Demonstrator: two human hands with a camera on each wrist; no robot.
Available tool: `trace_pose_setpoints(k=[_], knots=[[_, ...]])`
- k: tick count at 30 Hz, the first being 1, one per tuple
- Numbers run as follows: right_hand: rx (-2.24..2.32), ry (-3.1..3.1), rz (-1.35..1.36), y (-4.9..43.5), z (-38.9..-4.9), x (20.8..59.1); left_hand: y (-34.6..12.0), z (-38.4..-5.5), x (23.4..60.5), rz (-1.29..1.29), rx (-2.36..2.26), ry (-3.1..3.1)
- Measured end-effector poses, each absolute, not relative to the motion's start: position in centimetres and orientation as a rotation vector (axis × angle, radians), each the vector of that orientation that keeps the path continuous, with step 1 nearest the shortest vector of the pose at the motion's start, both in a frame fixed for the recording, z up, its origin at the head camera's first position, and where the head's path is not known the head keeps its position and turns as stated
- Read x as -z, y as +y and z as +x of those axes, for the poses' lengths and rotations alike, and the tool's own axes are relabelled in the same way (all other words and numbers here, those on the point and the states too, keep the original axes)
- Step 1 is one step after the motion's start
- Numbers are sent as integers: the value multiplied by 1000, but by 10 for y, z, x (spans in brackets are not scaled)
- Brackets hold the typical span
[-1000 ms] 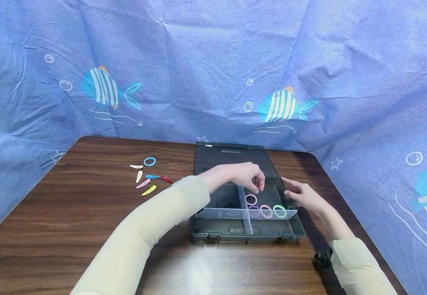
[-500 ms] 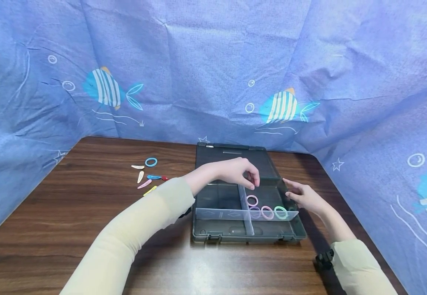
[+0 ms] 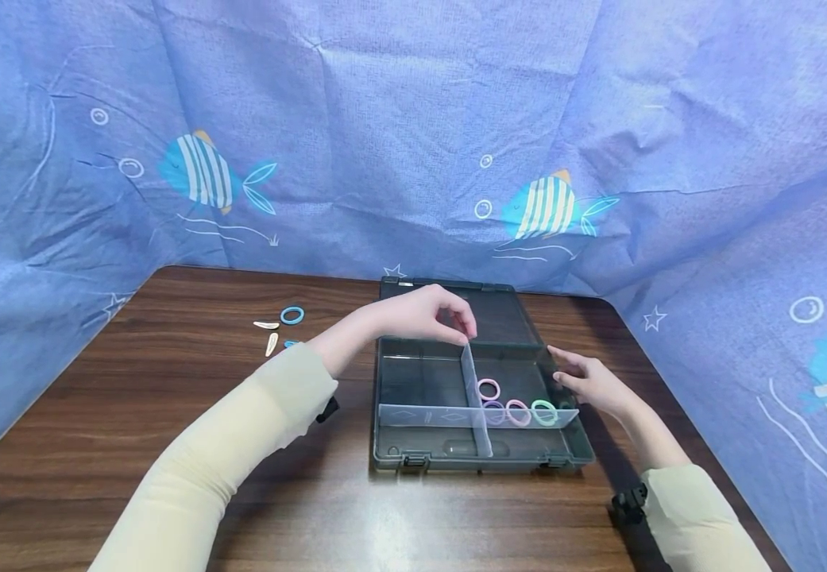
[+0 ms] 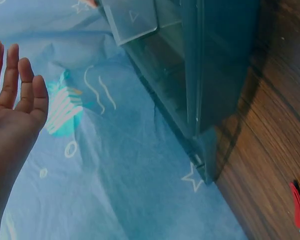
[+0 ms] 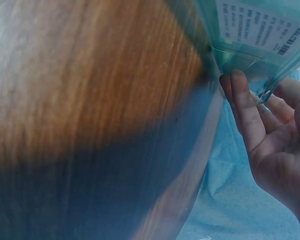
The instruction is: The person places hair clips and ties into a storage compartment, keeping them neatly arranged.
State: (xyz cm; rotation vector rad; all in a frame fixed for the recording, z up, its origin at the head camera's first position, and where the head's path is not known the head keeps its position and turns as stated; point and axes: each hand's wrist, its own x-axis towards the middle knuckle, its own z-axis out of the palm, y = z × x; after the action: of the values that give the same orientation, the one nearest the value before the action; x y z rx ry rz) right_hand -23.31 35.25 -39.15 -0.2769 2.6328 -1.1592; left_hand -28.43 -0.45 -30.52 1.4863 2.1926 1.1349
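My left hand (image 3: 423, 314) hovers above the dark translucent storage box (image 3: 420, 461), fingers loosely bent and holding nothing. Its thumb overlaps the top of a clear divider (image 3: 470, 381) in the head view; the left wrist view shows the palm and relaxed fingers. At the box's right wall, my right hand (image 3: 595, 385) grips the edge, thumb at the rim and fingers along the outside. Inside the right compartment lie a light pink hair tie (image 3: 488, 389), a purple hair tie (image 3: 495, 411), a pink hair tie (image 3: 518, 413) and a green hair tie (image 3: 544, 411).
The box's opened lid (image 3: 492, 314) lies toward the fish-print curtain (image 3: 384, 159). On the table's left are a blue hair tie (image 3: 292, 315), white snap clips (image 3: 266, 325) and a partly covered blue clip (image 3: 291, 344). A red clip (image 4: 298, 205) shows in the left wrist view.
My left hand has moved left from over the hair ties to above the divider. The left sleeve now covers the pink, yellow and red clips. My right hand stays at the box's edge.
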Motion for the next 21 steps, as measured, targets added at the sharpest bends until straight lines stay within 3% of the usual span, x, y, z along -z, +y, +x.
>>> trace_pose_setpoints(k=[21], knots=[[1124,2655,-280,351,-234,392,-93,-288,299,1131,-1401,2335]])
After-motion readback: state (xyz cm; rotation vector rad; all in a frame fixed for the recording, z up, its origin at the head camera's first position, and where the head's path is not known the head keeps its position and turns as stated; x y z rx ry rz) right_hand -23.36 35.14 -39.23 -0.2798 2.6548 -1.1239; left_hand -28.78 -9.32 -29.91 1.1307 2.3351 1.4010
